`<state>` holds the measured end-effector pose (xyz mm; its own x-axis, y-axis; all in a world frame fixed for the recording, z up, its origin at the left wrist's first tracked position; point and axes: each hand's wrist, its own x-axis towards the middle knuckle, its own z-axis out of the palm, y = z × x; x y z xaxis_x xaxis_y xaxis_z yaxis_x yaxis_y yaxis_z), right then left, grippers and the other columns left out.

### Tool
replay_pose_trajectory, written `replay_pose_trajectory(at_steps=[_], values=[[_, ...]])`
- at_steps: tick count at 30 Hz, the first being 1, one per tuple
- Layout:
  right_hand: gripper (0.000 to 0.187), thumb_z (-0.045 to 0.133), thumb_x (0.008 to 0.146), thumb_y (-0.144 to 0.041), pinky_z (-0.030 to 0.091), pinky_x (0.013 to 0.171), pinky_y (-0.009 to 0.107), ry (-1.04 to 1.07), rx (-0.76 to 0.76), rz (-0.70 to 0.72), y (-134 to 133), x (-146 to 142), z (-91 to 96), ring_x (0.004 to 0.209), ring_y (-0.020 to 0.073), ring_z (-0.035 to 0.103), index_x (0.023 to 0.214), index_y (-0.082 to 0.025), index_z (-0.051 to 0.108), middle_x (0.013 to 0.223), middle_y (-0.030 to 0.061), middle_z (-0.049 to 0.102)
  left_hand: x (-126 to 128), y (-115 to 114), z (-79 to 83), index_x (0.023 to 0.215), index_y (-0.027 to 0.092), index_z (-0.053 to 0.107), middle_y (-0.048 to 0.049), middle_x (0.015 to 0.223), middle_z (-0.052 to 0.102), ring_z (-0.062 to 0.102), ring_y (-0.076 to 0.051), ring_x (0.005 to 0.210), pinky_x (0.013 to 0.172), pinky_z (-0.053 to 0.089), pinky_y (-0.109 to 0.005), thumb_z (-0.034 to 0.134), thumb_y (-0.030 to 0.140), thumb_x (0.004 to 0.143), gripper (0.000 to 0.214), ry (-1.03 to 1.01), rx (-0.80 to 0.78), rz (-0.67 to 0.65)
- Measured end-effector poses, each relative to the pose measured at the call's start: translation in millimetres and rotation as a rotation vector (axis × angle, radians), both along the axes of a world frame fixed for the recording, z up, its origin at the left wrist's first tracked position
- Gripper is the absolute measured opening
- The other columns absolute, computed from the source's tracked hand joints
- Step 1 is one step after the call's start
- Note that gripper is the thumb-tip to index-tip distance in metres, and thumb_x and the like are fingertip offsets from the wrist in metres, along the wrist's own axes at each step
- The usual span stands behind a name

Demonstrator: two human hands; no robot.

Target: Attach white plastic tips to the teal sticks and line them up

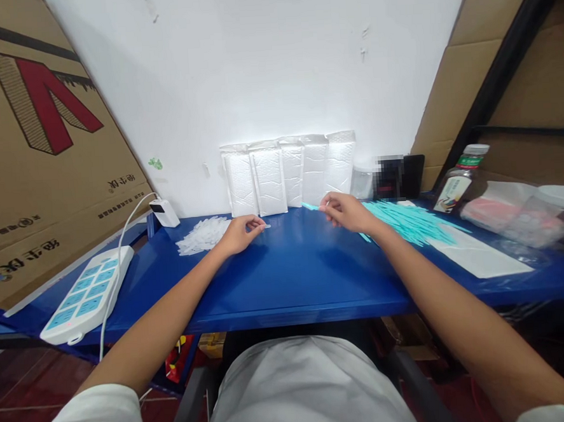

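My left hand (240, 233) is closed in a pinch on a small clear plastic piece (266, 226), whose tip shows past the fingertips. Just left of that hand lies a pile of similar whitish clear pieces (200, 236). My right hand (342, 210) pinches a thin turquoise stick (310, 206), which points left toward the middle of the table. Behind my right wrist spreads a heap of turquoise sticks (409, 222). The two hands are apart, both above the blue table (296, 280).
White padded mailers (268, 180) lean on the wall. At left are a power strip (89, 296) and a white charger (165, 213) with a cable. At right stand a bottle (461, 178), a clear jar (364, 182), a dark device (411, 176) and a white sheet (485, 252).
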<state>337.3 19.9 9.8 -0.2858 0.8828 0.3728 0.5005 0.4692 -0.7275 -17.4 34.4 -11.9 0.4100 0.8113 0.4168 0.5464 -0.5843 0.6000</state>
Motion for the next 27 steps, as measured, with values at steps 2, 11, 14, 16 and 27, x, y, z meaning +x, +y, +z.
replay_pose_trajectory(at_steps=[2, 11, 14, 16, 27], values=[[0.03, 0.068, 0.093, -0.048, 0.049, 0.056, 0.026, -0.006, -0.017, 0.074, -2.8, -11.5, -4.5, 0.055, 0.0136, 0.061, 0.096, -0.019, 0.063, 0.073, 0.0016, 0.069, 3.9, -2.6, 0.5, 0.102, 0.017, 0.079, -0.0087, 0.096, 0.08, 0.071, -0.022, 0.085, 0.074, 0.053, -0.031, 0.069, 0.053, 0.093, 0.038, -0.011, -0.054, -0.048], [0.027, 0.071, 0.087, -0.041, 0.054, 0.078, 0.033, -0.038, -0.039, 0.23, -7.1, -29.7, -11.2, 0.074, 0.0183, 0.067, 0.096, -0.016, 0.076, 0.08, 0.0055, 0.077, 15.4, -11.9, 0.8, 0.107, 0.016, 0.082, -0.0113, 0.097, 0.082, 0.075, -0.023, 0.086, 0.069, 0.056, -0.029, 0.077, 0.047, 0.086, 0.038, -0.1, -0.238, -0.109], [0.031, 0.073, 0.085, -0.046, 0.054, 0.082, 0.035, -0.02, -0.017, 0.25, -8.3, -31.1, -10.0, 0.079, 0.0204, 0.069, 0.095, -0.017, 0.079, 0.084, 0.0061, 0.079, 15.7, -12.0, 0.2, 0.108, 0.015, 0.081, -0.013, 0.097, 0.082, 0.076, -0.024, 0.086, 0.069, 0.058, -0.029, 0.078, 0.047, 0.086, 0.038, -0.127, -0.268, -0.119], [0.034, 0.074, 0.085, -0.048, 0.054, 0.08, 0.034, -0.018, -0.022, 0.257, -9.1, -31.1, -9.5, 0.08, 0.0209, 0.069, 0.097, -0.017, 0.08, 0.086, 0.0067, 0.079, 15.4, -12.2, 0.0, 0.107, 0.015, 0.081, -0.0135, 0.097, 0.082, 0.076, -0.024, 0.087, 0.069, 0.058, -0.03, 0.078, 0.047, 0.086, 0.039, -0.131, -0.273, -0.12], [0.041, 0.075, 0.085, -0.053, 0.052, 0.065, 0.028, 0.002, -0.048, 0.26, -11.5, -32.4, -8.8, 0.081, 0.0208, 0.068, 0.101, -0.016, 0.082, 0.09, 0.0083, 0.079, 15.7, -14.2, -0.1, 0.107, 0.016, 0.081, -0.0127, 0.097, 0.082, 0.076, -0.024, 0.087, 0.068, 0.057, -0.029, 0.077, 0.047, 0.087, 0.037, -0.123, -0.286, -0.119]])
